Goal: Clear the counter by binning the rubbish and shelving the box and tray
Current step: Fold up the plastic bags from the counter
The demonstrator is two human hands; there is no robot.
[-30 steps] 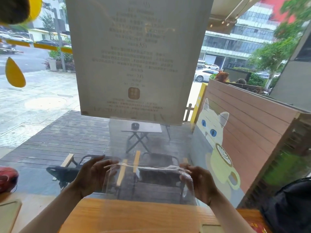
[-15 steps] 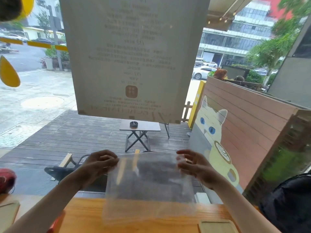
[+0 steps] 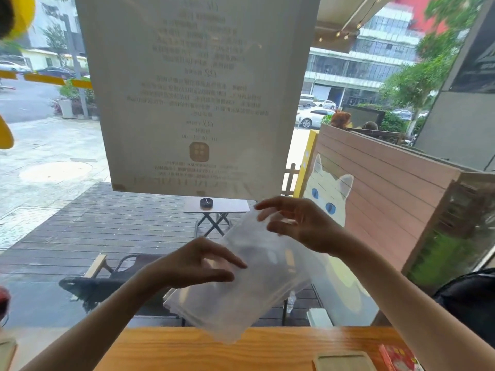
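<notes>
A clear plastic bag (image 3: 249,287) hangs tilted in the air above the wooden counter (image 3: 187,349), its lower corner near the counter's far edge. My left hand (image 3: 195,263) pinches the bag's left side at mid-height. Higher and further right, my right hand (image 3: 300,223) grips the bag's top corner. A small wooden tray (image 3: 344,361) lies at the counter's near edge on the right, partly cut off by the frame. Next to it sits a red packet (image 3: 399,357).
A window pane with a large paper notice (image 3: 192,92) stands straight ahead behind the counter. A dark bag (image 3: 471,298) sits at the right. A red object (image 3: 4,303) shows at the left edge, and another wooden piece (image 3: 6,352) below it.
The bag was held flat and level between both hands; now it is turned on a slant, with my right hand raised and my left hand shifted right toward the middle.
</notes>
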